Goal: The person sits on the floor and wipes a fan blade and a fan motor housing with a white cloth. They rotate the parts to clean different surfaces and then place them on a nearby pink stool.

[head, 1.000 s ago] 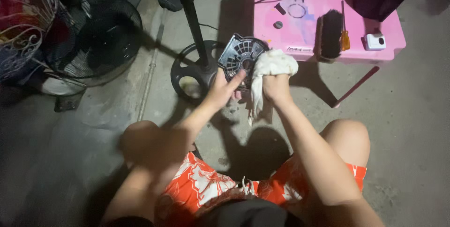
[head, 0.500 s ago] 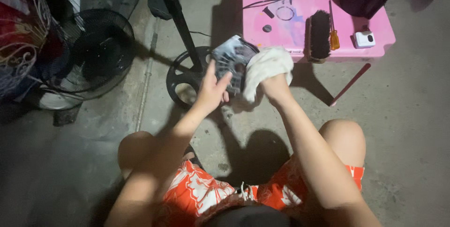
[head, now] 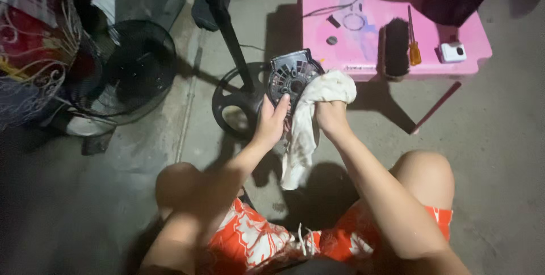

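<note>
1. Head view, the hands: the left hand (head: 271,124) is closed around the lower edge of a round, dark plastic fan housing (head: 292,76), fingers up its ribbed face. The housing is held in the air above the concrete floor (head: 499,155), just in front of the pink table's near edge. Its face is a ring of thin radial slats around a darker hub.

2. The right hand (head: 331,117) grips a bunched off-white cloth (head: 315,107), soft and crumpled. The upper wad is pressed against the housing's right side, and a limp tail hangs down between the forearms.

3. Behind the housing a black pole (head: 224,19) rises at a slant from a round black spoked base (head: 238,101) lying flat on the floor.

4. To the left sits a black wire fan guard (head: 139,70), domed and fine-meshed.

5. The low pink table (head: 340,53) has a smooth, scuffed top. On it lie a long dark bristle brush (head: 396,46), a screwdriver with an orange handle (head: 414,45) just beside it, and a small white boxy device (head: 454,51).

6. A thin red stick (head: 436,107) lies on the rough grey floor to the right of the table's shadow.

7. At the bottom, bare knees and orange shorts with a white floral print (head: 255,241).
</note>
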